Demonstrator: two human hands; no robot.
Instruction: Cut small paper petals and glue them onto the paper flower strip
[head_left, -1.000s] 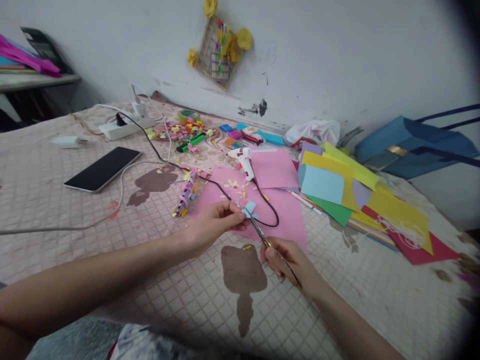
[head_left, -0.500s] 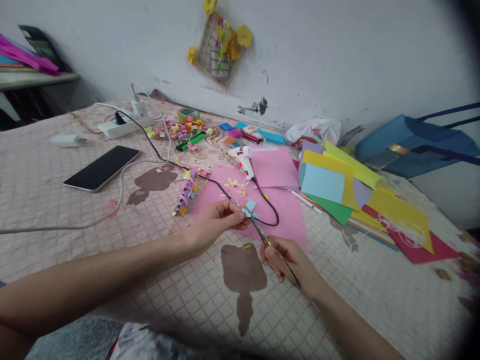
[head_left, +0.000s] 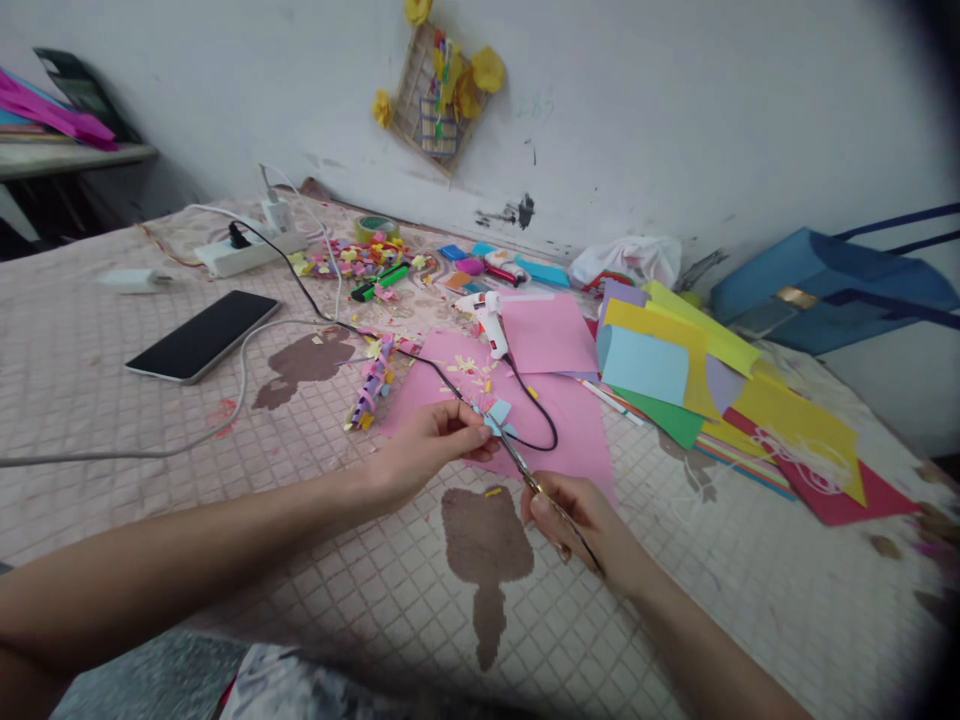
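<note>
My left hand (head_left: pixel 454 432) pinches a small piece of light blue paper (head_left: pixel 493 424) between thumb and fingers. In my right hand (head_left: pixel 574 515) is a pair of scissors (head_left: pixel 517 458), its blades pointing up and left to the blue piece. The blade tips lie at the paper, close to my left fingertips. Both hands are over the near edge of a pink paper sheet (head_left: pixel 577 430), which carries small yellow and pink cuttings. Behind them a white glue gun (head_left: pixel 489 322) rests on the paper, its black cord looping near the scissors. A stick covered in colourful paper flowers (head_left: pixel 371 385) lies left of the sheet.
A phone (head_left: pixel 204 337) and a white power strip (head_left: pixel 247 252) with cables occupy the left. Paper scraps, a green cutter (head_left: pixel 380 282) and a tape roll (head_left: pixel 376 229) lie at the back. Coloured paper sheets (head_left: pixel 660 340) and a blue bag (head_left: pixel 832 290) are on the right.
The scissor blades and the light blue paper have shifted very slightly at my left fingertips. Both hands stay in nearly the same place.
</note>
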